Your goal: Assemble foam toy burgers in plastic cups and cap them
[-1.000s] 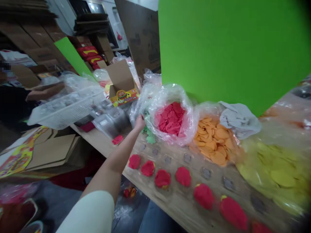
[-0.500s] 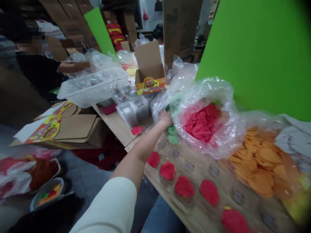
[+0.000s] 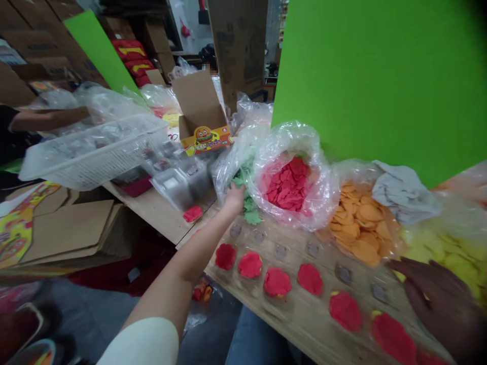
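My left hand [image 3: 234, 198] reaches into the mouth of a clear plastic bag [image 3: 232, 162] beside loose green lettuce-like pieces [image 3: 249, 203]. Its fingers are hidden by the bag, so any grip cannot be seen. Below it, a clear tray [image 3: 289, 274] on the wooden table holds rows of red patty-like pieces [image 3: 277, 282] and several small dark wells. My blurred right hand [image 3: 433, 304], fingers apart, hovers at the lower right, holding nothing, near a bag of yellow discs [image 3: 449, 248]. Farther up stand bags of red discs [image 3: 289, 185] and orange discs [image 3: 361, 218].
A crumpled grey cloth [image 3: 403, 192] lies on the orange bag. A green board [image 3: 380, 76] rises behind the bags. Left of them are a burger-printed carton [image 3: 203, 137], clear packs [image 3: 178, 185] and a white basket [image 3: 95, 152], with a co-worker's arm [image 3: 49, 119] beyond.
My right hand has come into view at the lower right. My left hand stays at the bag's mouth, and the view has swung slightly.
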A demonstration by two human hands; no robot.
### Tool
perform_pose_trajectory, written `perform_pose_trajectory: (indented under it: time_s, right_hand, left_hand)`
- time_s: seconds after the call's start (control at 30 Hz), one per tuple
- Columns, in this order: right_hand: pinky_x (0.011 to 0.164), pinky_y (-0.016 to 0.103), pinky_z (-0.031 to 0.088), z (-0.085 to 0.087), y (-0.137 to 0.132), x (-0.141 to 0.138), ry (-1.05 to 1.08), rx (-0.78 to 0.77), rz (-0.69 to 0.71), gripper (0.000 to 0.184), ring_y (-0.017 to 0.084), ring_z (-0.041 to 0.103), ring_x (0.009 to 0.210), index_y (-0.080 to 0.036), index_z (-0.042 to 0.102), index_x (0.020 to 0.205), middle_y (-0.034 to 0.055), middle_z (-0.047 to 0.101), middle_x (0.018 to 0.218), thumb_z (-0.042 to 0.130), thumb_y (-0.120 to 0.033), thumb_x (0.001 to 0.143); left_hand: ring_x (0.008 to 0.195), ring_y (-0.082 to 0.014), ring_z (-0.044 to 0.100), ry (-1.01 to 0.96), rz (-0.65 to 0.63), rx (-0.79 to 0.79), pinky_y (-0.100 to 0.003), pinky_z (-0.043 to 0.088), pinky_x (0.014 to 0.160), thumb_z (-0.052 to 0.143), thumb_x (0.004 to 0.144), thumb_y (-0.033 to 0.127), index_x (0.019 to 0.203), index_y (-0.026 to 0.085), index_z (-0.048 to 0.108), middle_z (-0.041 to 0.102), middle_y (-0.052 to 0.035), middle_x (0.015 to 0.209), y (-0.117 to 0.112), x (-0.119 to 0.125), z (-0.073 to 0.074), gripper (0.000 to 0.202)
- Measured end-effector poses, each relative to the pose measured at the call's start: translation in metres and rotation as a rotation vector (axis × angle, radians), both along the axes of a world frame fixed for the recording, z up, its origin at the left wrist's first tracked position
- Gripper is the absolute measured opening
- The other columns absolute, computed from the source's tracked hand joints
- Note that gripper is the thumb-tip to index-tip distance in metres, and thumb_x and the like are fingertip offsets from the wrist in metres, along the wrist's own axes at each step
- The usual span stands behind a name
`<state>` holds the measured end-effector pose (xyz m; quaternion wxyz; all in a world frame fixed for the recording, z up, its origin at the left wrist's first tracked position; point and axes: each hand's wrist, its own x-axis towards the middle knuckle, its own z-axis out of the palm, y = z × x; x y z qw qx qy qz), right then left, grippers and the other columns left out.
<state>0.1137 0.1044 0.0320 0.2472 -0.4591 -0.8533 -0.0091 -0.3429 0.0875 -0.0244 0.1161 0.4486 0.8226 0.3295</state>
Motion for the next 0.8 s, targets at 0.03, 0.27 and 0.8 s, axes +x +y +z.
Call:
perform_pose_trajectory:
  time_s: [0.03,0.27,0.8]
  right_hand:
    - [0.099,0.042,0.031,-0.002,-0.001,0.001,-0.013,0.038,0.06,0.033,0.024,0.055,0.097,-0.052,0.053,0.098,0.0051,0.063,0.097,0.045,-0.035,0.071]
    - [0.088,0.042,0.042,-0.003,-0.011,-0.03,0.031,0.068,0.239,0.027,0.021,0.057,0.093,-0.037,0.056,0.096,0.005,0.063,0.095,0.043,-0.025,0.075]
    - [0.077,0.034,0.043,-0.017,-0.074,-0.3,0.534,-0.574,0.413,0.026,0.021,0.051,0.087,-0.02,0.056,0.095,0.0059,0.055,0.09,0.049,-0.038,0.078]
  left_hand:
    - [0.108,-0.0337,0.04,-0.032,-0.006,0.02,-0.048,0.032,0.087,0.045,0.074,0.007,0.093,0.014,0.06,0.047,-0.0166,0.108,0.001,-0.003,0.004,0.024]
    - [0.112,-0.0243,0.041,-0.353,0.009,0.348,-0.034,0.031,0.095,0.056,0.066,0.011,0.101,0.022,0.055,0.049,-0.0055,0.114,-0.017,-0.021,0.045,0.036]
    - [0.074,-0.0181,0.063,-1.695,-0.03,0.467,-0.036,0.053,0.068,0.052,0.079,0.036,0.1,0.018,0.055,0.065,-0.0049,0.085,-0.131,0.053,0.014,0.028]
